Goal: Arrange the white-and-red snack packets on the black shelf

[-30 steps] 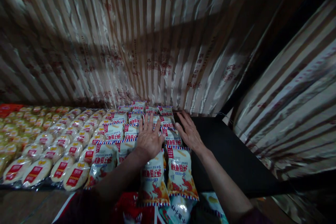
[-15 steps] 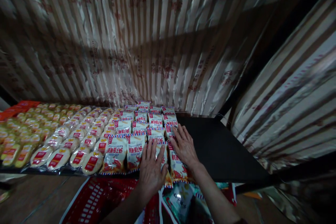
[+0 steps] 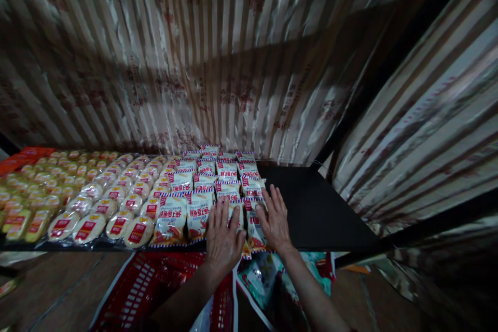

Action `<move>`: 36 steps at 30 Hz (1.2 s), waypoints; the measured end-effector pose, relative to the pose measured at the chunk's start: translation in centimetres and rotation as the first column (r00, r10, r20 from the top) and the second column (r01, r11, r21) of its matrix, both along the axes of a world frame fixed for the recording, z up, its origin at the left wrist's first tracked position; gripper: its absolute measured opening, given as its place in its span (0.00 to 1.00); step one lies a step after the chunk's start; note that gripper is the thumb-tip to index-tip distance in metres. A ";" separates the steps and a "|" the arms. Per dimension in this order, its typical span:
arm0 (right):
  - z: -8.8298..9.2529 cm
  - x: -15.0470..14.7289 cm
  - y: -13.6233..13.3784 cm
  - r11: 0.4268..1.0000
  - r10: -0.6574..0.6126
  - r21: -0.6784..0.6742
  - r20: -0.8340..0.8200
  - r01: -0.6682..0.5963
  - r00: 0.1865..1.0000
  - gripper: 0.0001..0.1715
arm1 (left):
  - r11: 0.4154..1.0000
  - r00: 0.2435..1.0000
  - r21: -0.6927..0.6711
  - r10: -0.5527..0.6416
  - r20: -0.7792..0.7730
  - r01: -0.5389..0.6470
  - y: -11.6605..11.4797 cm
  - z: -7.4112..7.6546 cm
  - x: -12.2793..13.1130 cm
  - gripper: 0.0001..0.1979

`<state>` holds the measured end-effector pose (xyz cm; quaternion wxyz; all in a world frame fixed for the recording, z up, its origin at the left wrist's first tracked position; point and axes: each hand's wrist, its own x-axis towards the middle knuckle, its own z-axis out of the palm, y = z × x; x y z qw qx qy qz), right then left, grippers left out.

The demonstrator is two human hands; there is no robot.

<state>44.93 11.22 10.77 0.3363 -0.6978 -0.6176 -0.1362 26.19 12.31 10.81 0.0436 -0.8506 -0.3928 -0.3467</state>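
Rows of white snack bags (image 3: 199,213) with red lettering and striped edges stand on the black shelf (image 3: 315,212). My left hand (image 3: 223,236) lies open on a front-row bag, fingers stretched out, hiding most of it. To the right, my right hand (image 3: 275,218) rests against the right side of the front bag at the end (image 3: 254,225), fingers extended. Neither hand grips anything. Left of the bags are rows of round wrapped cakes (image 3: 139,232) with red labels.
Yellow wrapped cakes (image 3: 39,223) and orange packs (image 3: 23,158) fill the shelf's left end. Below the front edge are a red basket (image 3: 136,290) and teal packets (image 3: 260,280). Striped sheeting (image 3: 241,62) hangs behind, and a dark post (image 3: 373,83) rises at the right.
My right hand has shifted from the top of the end bags to the right side of the front one. My left hand stays on its bag; the view has moved slightly.
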 end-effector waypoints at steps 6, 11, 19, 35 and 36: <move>-1.7 -0.3 -1.0 0.997 -0.007 -0.079 0.005 0.008 1.000 0.30 | 0.999 0.999 -0.023 -0.041 -0.003 0.041 -0.7 -0.6 -0.2 0.30; -2.3 -0.3 -0.4 0.994 0.000 -0.107 0.025 0.002 1.000 0.29 | 0.997 0.998 -0.072 -0.034 -0.057 0.030 -0.5 -1.2 -0.3 0.29; -2.0 -0.7 -0.5 0.997 -0.033 -0.064 0.035 0.035 0.999 0.29 | 0.997 0.997 -0.056 -0.054 -0.059 0.050 -0.3 -1.1 -0.8 0.31; -0.6 -4.5 -4.2 0.999 0.000 0.040 0.088 -0.003 0.996 0.32 | 0.988 0.984 -0.096 -0.134 -0.117 0.123 -3.9 -1.2 -3.8 0.30; -0.5 -5.3 -4.5 0.998 0.035 0.048 0.093 -0.040 0.995 0.32 | 0.987 0.984 -0.090 -0.141 -0.112 0.131 -4.2 -1.3 -3.9 0.29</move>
